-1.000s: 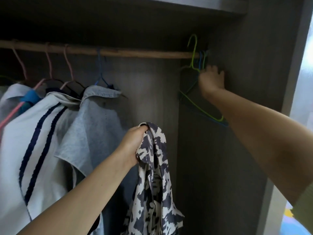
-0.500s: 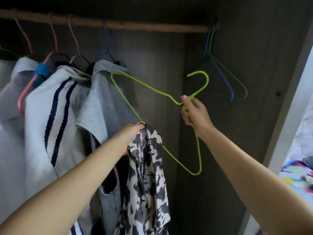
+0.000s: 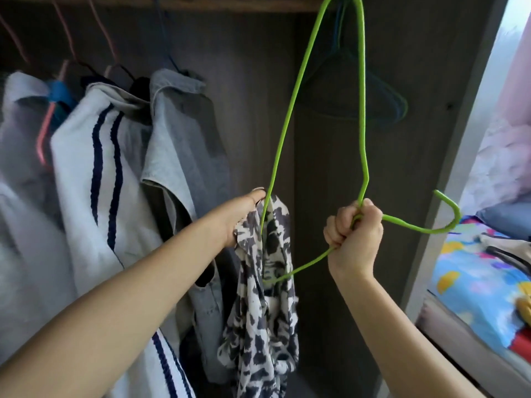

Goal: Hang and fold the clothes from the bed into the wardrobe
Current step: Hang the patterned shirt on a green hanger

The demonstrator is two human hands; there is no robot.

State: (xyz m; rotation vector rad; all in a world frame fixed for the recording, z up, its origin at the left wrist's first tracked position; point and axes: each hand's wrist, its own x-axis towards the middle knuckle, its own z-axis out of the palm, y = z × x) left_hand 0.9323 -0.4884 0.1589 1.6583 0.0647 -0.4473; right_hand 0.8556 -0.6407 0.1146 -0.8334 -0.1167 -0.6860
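Two bare arms reach into a dark wooden wardrobe [image 3: 321, 81], whose rail [image 3: 230, 4] runs along the top edge of the view. On the left of the rail hang a pale garment [image 3: 20, 139], a white top with navy stripes [image 3: 86, 168] and a grey shirt [image 3: 178, 133], each on its own hanger. To the right, outside the wardrobe, lies a bed [image 3: 474, 288] with a bright blue patterned sheet. A patterned shirt [image 3: 264, 297], cream with dark blotches, hangs down in the middle of the opening, held up at its top by the left hand [image 3: 241, 214], whose fingers are curled round the cloth. A green hanger [image 3: 290, 124] stands turned on its side, one end up near the rail and the other end poked into the patterned shirt just below the left hand. The right hand [image 3: 355, 234] is closed in a fist round the hanger's neck, the hook pointing right towards the bed. Spare hangers [image 3: 382, 90], blue and green as far as the blur allows, hang on the rail's right end.
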